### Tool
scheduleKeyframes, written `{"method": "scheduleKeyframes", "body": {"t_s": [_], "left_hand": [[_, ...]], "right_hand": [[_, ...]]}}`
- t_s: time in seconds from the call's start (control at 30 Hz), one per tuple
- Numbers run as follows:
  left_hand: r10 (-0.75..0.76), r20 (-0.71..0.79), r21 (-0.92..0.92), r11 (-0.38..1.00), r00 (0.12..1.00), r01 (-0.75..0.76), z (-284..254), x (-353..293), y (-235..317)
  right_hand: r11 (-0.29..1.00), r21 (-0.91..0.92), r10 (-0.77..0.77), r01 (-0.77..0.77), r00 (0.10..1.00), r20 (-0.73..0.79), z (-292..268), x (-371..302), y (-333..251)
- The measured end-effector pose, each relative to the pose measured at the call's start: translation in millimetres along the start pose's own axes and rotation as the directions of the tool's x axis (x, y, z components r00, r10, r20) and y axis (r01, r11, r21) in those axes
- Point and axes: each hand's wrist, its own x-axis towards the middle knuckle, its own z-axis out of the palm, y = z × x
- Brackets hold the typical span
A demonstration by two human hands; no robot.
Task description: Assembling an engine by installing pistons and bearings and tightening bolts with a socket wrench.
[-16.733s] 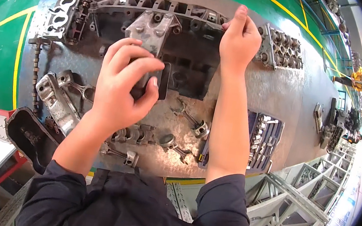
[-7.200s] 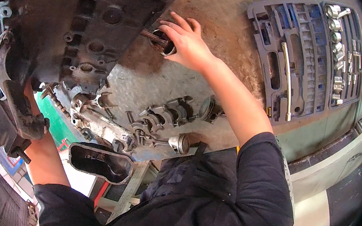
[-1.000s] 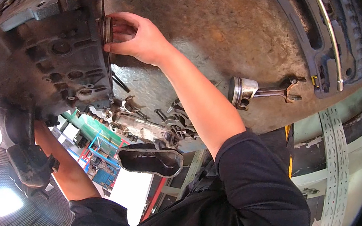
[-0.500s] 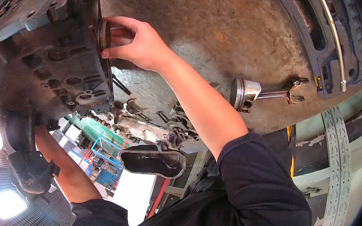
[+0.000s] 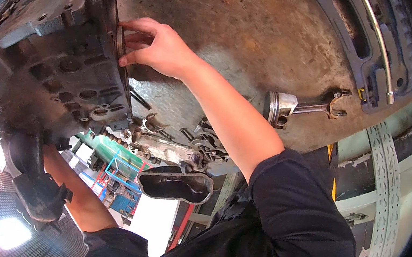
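Note:
A dark engine block (image 5: 37,62) stands tilted at the left, its flat face turned to the right. A piston (image 5: 120,42) protrudes slightly from that face, only its ringed edge showing. My right hand (image 5: 156,48) is closed on it, fingers above and thumb below. My left forearm (image 5: 77,197) passes behind the lower part of the block, which hides the left hand and its fingers. Another piston with its connecting rod (image 5: 296,108) lies on the worn brown metal tabletop (image 5: 245,26), to the right of my right forearm.
A dark blue tool case (image 5: 351,27) with a long chrome bar (image 5: 383,44) occupies the upper right. Below my right forearm lie several metal engine parts (image 5: 208,145) and a hollow oval metal housing (image 5: 175,184). A perforated metal strut (image 5: 383,207) rises at the right edge.
The block sits slightly farther right in the picture. My right hand keeps its hold, and the piston's exposed edge looks a little narrower.

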Motion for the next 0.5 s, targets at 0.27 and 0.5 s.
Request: {"method": "scheduleKeyframes", "body": {"t_s": [0.27,0.5], "left_hand": [[-0.016,0.027,-0.003,1.000,0.999,0.016,1,1,-5],[-0.040,0.037,-0.013,0.999,0.999,0.040,-3,0,-7]], "right_hand": [[0.897,0.439,-0.039,0.056,0.998,-0.048,15,-5,28],[0.844,0.534,-0.038,0.054,0.998,-0.039,18,2,38]]}}
